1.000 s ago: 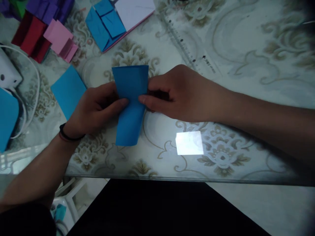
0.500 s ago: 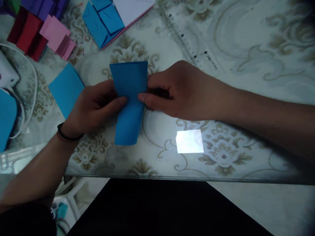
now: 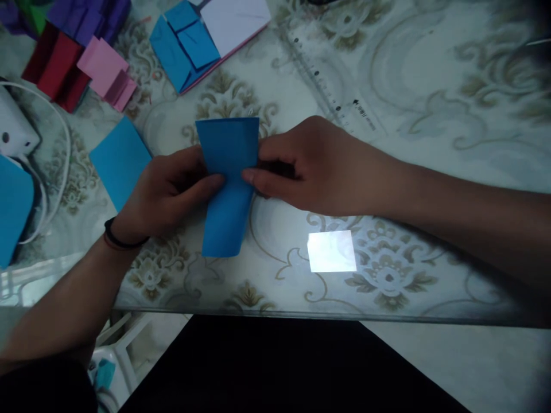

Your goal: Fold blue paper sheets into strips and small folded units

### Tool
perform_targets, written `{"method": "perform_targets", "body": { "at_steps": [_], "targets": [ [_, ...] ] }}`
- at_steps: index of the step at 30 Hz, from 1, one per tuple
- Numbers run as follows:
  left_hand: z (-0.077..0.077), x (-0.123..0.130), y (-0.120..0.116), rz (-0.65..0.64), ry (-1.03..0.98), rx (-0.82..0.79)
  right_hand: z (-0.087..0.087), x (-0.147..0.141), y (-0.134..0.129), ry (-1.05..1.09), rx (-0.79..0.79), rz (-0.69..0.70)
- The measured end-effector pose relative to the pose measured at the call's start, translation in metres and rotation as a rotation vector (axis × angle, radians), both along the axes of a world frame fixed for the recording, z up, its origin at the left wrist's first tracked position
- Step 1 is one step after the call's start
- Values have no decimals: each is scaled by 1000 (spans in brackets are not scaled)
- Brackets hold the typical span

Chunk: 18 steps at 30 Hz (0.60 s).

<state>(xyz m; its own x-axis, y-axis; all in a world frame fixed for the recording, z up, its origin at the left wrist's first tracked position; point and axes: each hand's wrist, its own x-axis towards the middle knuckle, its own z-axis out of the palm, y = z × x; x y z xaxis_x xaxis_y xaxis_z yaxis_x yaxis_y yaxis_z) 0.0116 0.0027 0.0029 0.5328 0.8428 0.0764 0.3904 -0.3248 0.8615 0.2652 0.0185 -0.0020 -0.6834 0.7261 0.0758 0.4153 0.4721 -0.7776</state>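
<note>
A folded strip of blue paper (image 3: 228, 215) is held between my two hands above the patterned tabletop. My left hand (image 3: 172, 192) pinches its left edge, thumb on the near face and fingers behind. On the opposite edge, my right hand (image 3: 293, 166) grips the paper between thumb and bent forefinger. The strip's top edge shows more than one layer. A flat blue paper piece (image 3: 120, 160) lies on the table, partly covered by my left hand.
Folded paper pieces in red (image 3: 58, 69), pink (image 3: 107, 71) and purple (image 3: 86, 20) sit at the upper left. A blue folded piece (image 3: 185, 46) rests by white paper (image 3: 236, 23). A clear ruler (image 3: 327, 86) lies behind my right hand. A white cable (image 3: 64, 132) curves at left.
The whole view has shifted slightly, so the table things appear a little lower. Both hands keep the same hold on the blue paper.
</note>
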Motion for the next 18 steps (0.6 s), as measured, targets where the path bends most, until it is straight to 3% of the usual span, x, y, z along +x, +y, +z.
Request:
{"method": "perform_targets", "body": {
  "at_steps": [9,18],
  "targets": [
    [2,-2,-3,42,47,-83,-5,-2,2,14,4,29],
    [-1,-3,-1,4,24,-22,-3,-2,3,5,-1,39]
  ]
}}
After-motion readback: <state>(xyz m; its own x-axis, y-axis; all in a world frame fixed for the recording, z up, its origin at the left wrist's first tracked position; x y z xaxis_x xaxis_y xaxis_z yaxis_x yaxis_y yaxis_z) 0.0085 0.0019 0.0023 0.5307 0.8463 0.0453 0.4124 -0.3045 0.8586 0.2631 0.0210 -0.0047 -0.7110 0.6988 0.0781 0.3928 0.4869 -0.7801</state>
